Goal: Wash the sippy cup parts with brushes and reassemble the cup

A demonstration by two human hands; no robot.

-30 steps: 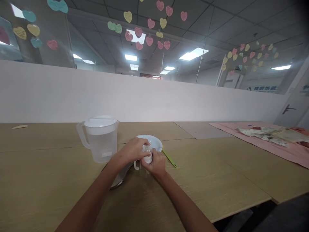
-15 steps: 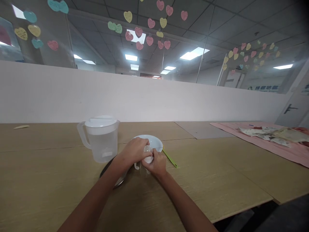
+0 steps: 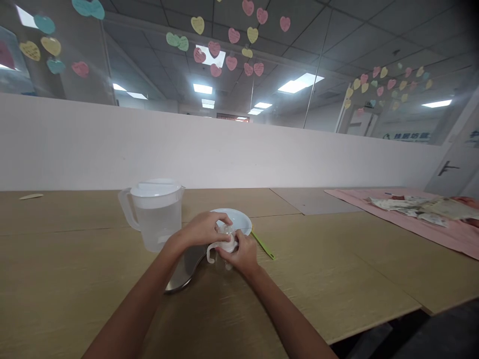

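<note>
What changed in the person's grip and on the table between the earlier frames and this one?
The left hand has shifted slightly left, its wrist more so, and more of the white handle on the small bottle shows. Both it and the right hand keep hold; nothing was let go. The jug, plate, green stick and metal tray stayed put.

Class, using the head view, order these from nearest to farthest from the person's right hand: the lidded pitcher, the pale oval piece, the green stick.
1. Green stick: just right of the right hand.
2. Lidded pitcher: left, past the left hand.
3. Pale oval piece: far left.
</note>
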